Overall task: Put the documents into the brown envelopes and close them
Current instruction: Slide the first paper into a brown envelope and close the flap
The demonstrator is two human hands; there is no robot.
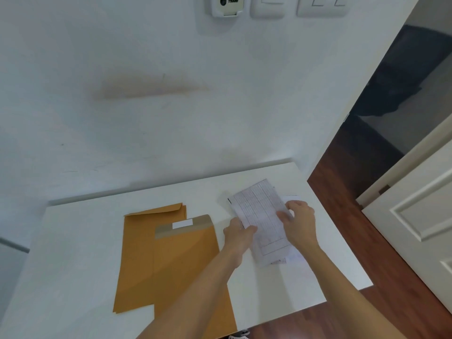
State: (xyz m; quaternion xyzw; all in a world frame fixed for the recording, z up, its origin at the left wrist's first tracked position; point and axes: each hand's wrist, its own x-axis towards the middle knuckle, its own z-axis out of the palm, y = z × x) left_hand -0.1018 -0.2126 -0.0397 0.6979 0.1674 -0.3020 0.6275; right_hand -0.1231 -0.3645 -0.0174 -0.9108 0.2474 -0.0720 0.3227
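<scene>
Hands, left [238, 232] and right [299, 220], grasping documents [263, 216] right of centre; both envelopes [171, 260] lower left apparently unfilled, unsealed.

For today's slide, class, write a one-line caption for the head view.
Both hands, left hand and right hand, grip a printed document beside two brown envelopes.

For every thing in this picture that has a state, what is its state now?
Front brown paper envelope: flat, flap open.
Rear brown paper envelope: flat, partly under the front one.
White printed documents: outside the envelopes, held.
Left hand: gripping the documents.
Right hand: gripping the documents.
White panelled door: open.
</scene>
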